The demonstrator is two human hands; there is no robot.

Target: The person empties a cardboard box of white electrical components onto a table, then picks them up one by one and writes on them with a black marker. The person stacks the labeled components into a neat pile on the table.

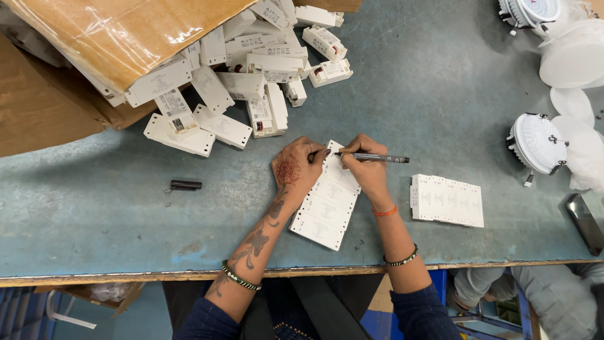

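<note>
Our right hand (368, 169) is closed in a writing grip on a dark pen (372, 157), barrel lying nearly level and pointing right, tip down at the top end of a row of white driver boxes (326, 203). Our left hand (298, 169) lies flat, fingers spread only a little, pressing on the same end of the row just beside the pen tip; it pins, it does not grip.

The row runs diagonally from the hands toward the table's near edge, boxes touching side by side, label faces up. We judge the step in hand to be marking the boxes one after another, with the topmost one under the pen now. Whether a mark is already on it, we cannot tell; the fingers cover the spot.

The next move would call for shifting both hands one box down the row, keeping the left palm weight on so the line does not slide.

Further out: a second flat row of white boxes (447, 201) lies to the right, well apart. The pen cap (185, 185) sits alone to the left on the blue-grey table (94, 214). Beyond, a loose heap of the same boxes (251, 75) spills from a tipped cardboard carton (113, 31). Round white light fittings (538, 142) lie at the far right.
</note>
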